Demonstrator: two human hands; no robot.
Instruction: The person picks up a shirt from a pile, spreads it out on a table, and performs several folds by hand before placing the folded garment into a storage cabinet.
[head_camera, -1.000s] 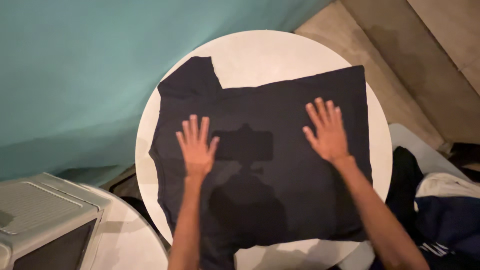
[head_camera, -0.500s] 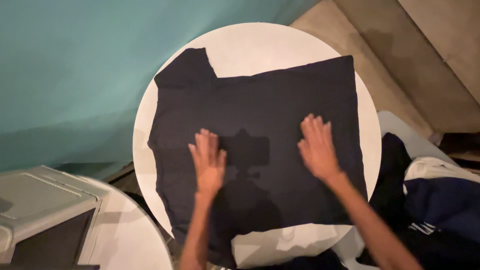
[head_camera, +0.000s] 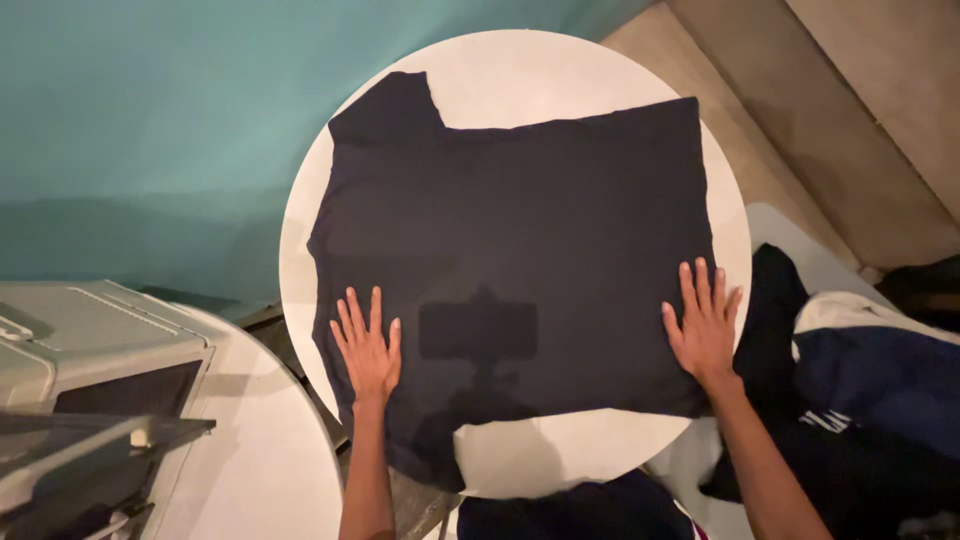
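Both hands, left (head_camera: 367, 350) and right (head_camera: 703, 325), lie flat, fingers spread, on the shirt's (head_camera: 520, 240) near corners; it overhangs the bench (head_camera: 520, 70) edge; a clothes pile (head_camera: 870, 400) sits right.

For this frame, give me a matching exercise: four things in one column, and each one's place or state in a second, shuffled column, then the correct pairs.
Things:
1. dark shirt
2. left hand
3. right hand
4. pile of clothes

Places or states:
A. flat on the shirt's right edge
B. heaped to the right of the round table
C. spread flat across the round table
D. flat on the shirt's lower left part

Pairs: 1-C, 2-D, 3-A, 4-B
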